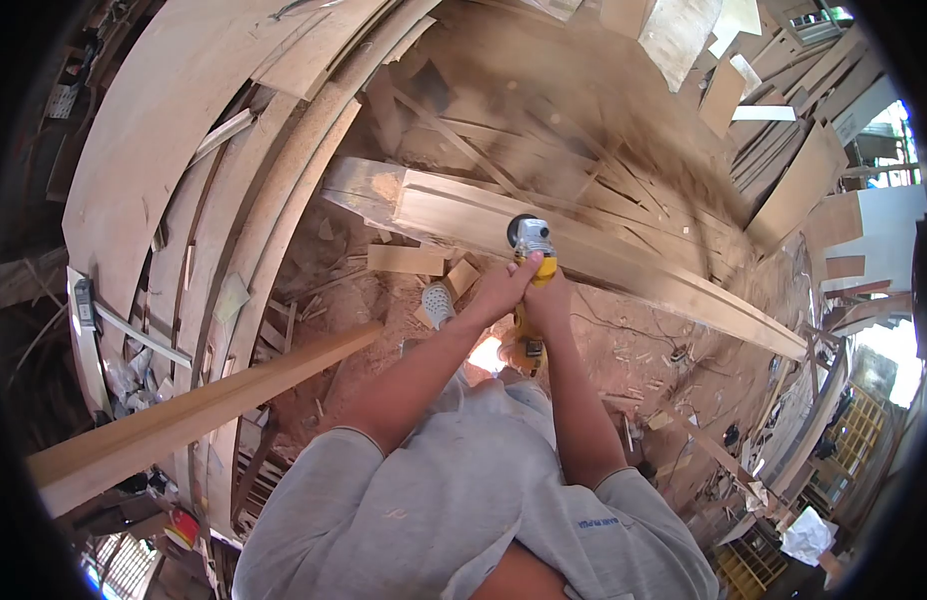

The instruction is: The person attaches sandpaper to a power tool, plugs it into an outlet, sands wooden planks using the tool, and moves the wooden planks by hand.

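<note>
- Both hands on the tool here: the left hand [506, 292] and the right hand [550, 298] are wrapped around a yellow power tool [536, 238], fingers curled, a firm two-handed grip!
- And look where that tool is: dead centre, out in front of the body, its silver head and dark disc [520, 231] over the near side of a long pale timber [604, 255]. Whether disc meets wood, you can't tell from up here.
- What a cloud! Brown dust [584, 90] hangs thick beyond the timber, blurring the boards behind it.
- That timber runs slantwise across the scene, a little sawdust [388, 187] heaped by its left end.
- Down on the reddish floor [644, 350], a short wood block [406, 260] lies near a perforated pale shoe [438, 302], scraps strewn all around.
- Over on the left, a squared beam [214, 408] juts in, with large curved-looking sheets [174, 110] stacked behind.
- Far right, more offcuts [804, 185] lean in a jumble, a yellow crate [858, 432] below them.
</note>
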